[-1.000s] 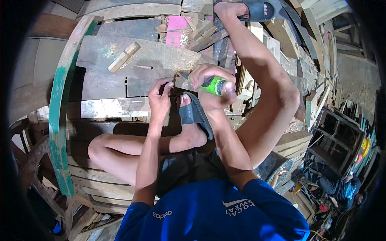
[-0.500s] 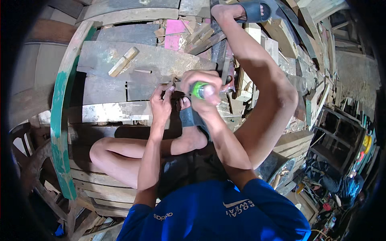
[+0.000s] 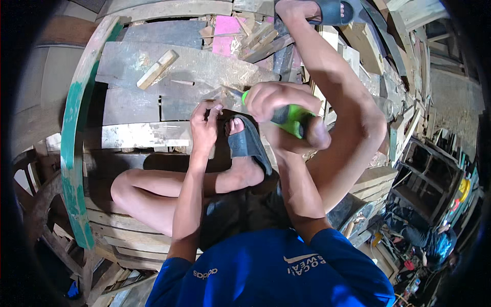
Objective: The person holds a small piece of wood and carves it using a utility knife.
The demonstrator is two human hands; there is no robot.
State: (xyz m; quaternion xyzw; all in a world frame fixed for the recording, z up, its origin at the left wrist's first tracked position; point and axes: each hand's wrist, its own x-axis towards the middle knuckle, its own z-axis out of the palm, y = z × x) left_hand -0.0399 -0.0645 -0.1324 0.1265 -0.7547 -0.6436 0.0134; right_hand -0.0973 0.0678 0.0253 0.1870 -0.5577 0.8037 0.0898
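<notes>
within the right hand (image 3: 281, 100) lies a green-black handle (image 3: 293, 122)

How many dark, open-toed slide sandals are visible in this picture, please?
2. One dark, open-toed slide sandal is on the left foot, near the picture's middle; the other dark sandal is on the right foot, at the top edge. Others could be hidden.

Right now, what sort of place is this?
Most likely a rough wood workshop: scraps of wood and a wooden block lie on worn planks, and the right hand grips a tool with a green and black handle.
</notes>
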